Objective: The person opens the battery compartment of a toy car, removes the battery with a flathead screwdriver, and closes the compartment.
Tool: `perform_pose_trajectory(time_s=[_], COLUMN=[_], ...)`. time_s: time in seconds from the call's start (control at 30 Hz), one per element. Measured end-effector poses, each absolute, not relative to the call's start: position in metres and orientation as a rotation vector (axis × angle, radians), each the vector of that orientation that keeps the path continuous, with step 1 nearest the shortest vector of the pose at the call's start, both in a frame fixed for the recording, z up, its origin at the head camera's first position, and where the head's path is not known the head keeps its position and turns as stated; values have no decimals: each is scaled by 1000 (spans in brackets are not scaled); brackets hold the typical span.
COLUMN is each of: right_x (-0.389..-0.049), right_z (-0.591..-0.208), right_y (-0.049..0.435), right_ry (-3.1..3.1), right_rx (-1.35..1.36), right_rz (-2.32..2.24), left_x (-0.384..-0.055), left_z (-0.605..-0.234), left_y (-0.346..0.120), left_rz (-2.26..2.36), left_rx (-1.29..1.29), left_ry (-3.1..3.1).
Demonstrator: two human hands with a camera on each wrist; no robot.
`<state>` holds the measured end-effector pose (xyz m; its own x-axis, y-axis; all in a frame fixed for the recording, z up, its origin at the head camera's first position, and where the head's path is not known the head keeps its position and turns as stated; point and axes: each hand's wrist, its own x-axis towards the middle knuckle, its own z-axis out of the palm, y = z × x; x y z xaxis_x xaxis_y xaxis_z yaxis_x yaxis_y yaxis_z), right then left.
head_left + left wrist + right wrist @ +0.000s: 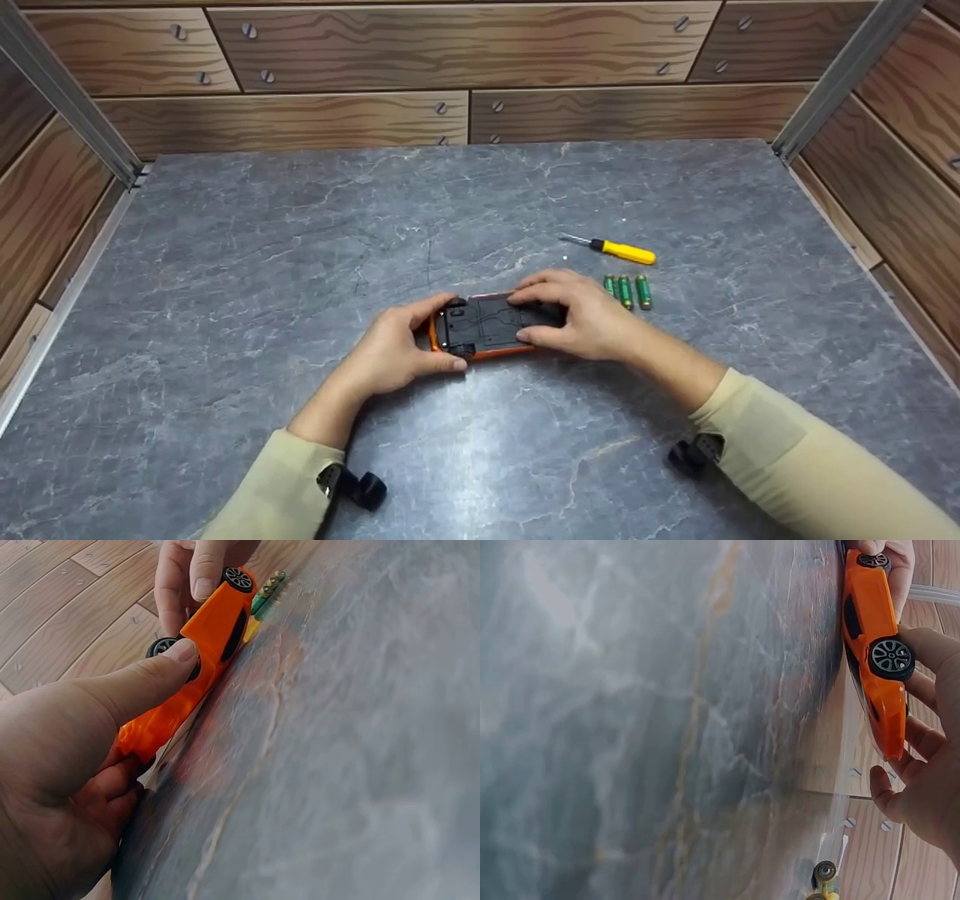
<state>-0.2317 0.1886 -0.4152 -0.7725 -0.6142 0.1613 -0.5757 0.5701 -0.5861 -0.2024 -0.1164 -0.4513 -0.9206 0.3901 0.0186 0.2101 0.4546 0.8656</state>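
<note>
An orange toy car [487, 324] lies upside down on the grey marbled table, its black underside facing up. My left hand [394, 349] grips one end of it, thumb on the near side by a wheel and fingers round the far side. Over the other end is my right hand [581, 315], with thumb and fingertips resting on the underside. The right wrist view shows the car's orange side and spoked wheel [892, 656], with that hand's lower fingers loosely bent beside it. My right palm and fingers hide part of the underside in the head view.
Several green batteries [625, 292] stand or lie just right of my right hand. Beyond them lies a screwdriver [628, 252] with a yellow handle, its tip pointing left. Wood-patterned walls [465, 49] and metal posts [847, 82] enclose the table [300, 225].
</note>
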Motion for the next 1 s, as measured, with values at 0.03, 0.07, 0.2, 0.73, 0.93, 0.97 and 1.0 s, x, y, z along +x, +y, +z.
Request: perform_pose_trajectory(time_s=[0.03, 0.07, 0.2, 0.73, 0.93, 0.97, 1.0], right_x=[-232, -232, -233, -223, -222, -222, -222], right_z=[-415, -415, -415, -419, -422, -422, -423], right_y=[189, 191, 202, 238, 238, 238, 238], right_ry=[2733, 2735, 2742, 2734, 2757, 2758, 2758], right_rx=[-1037, -1039, -1033, -979, -963, -963, -963], right_rz=[-992, -1004, -1083, -1055, -1019, -1019, -1021], left_x=[-202, -202, -203, -202, -201, -201, -200], left_z=[-451, -451, -453, -450, -447, -446, -445], left_y=[-117, -117, -117, -113, -113, -113, -114], left_rz=[1458, 1456, 1467, 1449, 1407, 1400, 1393], left_rx=[523, 520, 511, 506, 515, 523, 529], left_ry=[2521, 2525, 2524, 2528, 2541, 2545, 2549])
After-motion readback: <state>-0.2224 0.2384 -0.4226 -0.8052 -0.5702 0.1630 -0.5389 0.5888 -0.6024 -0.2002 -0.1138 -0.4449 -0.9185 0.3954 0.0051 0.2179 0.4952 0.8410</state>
